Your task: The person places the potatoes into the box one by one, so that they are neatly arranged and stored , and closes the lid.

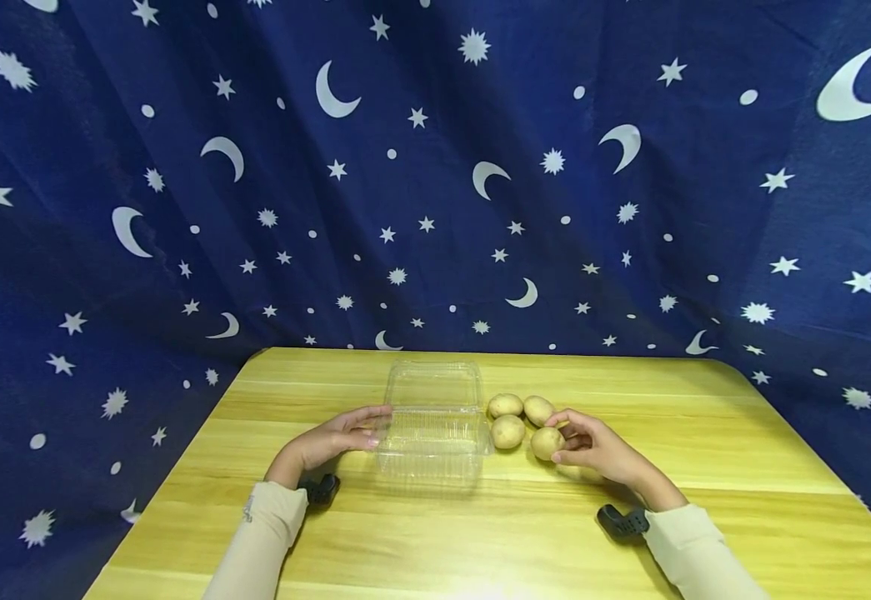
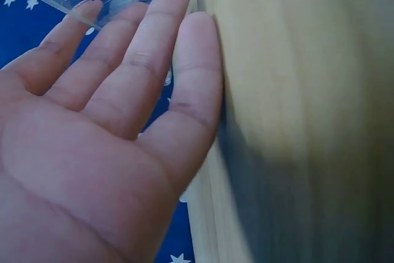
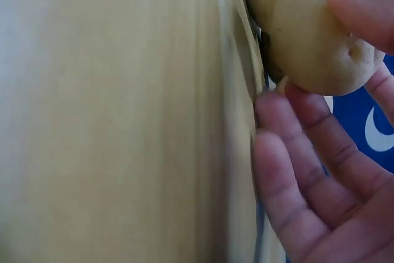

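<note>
A clear plastic clamshell box [image 1: 429, 467] stands on the table, its lid [image 1: 435, 386] raised at the back. My left hand [image 1: 336, 437] is at the box's left side, with fairly straight fingers [image 2: 138, 66] touching the plastic edge. To the right of the box lie potatoes. My right hand [image 1: 598, 447] pinches the nearest potato [image 1: 548, 443] between thumb and fingers; the right wrist view shows this potato [image 3: 323, 38] close up. Three more sit beyond it: one potato [image 1: 508, 432] by the box, another potato [image 1: 506, 405] behind, and a third potato [image 1: 538, 410] to its right.
The wooden table [image 1: 480, 542] reaches back to a dark blue curtain [image 1: 435, 167] with moons and stars. Black wrist devices are strapped on, one below the left hand [image 1: 321, 490] and one below the right. A pale shape under the right hand is unclear.
</note>
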Demonstrator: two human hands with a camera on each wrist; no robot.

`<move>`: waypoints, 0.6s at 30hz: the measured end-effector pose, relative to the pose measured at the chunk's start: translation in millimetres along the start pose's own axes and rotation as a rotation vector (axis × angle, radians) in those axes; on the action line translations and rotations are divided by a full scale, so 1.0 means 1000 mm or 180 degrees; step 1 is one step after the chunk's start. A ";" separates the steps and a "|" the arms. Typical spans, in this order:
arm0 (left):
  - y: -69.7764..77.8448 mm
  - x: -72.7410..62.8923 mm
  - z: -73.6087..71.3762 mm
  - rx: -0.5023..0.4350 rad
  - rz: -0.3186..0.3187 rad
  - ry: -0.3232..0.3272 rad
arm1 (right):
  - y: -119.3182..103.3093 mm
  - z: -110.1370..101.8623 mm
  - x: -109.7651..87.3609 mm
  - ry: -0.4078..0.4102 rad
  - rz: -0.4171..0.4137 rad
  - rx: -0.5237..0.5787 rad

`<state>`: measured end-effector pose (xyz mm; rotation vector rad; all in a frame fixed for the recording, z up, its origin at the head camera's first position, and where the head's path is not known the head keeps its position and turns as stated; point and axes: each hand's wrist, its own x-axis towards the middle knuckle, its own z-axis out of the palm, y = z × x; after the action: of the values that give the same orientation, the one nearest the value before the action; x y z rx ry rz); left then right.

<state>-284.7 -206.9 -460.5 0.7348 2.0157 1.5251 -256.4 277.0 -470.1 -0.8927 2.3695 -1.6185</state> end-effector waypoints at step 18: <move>0.002 -0.011 0.008 -0.0140 0.0009 0.0009 | -0.018 0.025 -0.005 -0.0111 0.0052 0.0643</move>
<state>-271.8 -208.5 -460.1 0.7187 1.9776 1.5679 -234.8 254.9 -465.8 -0.8520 2.1369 -1.7812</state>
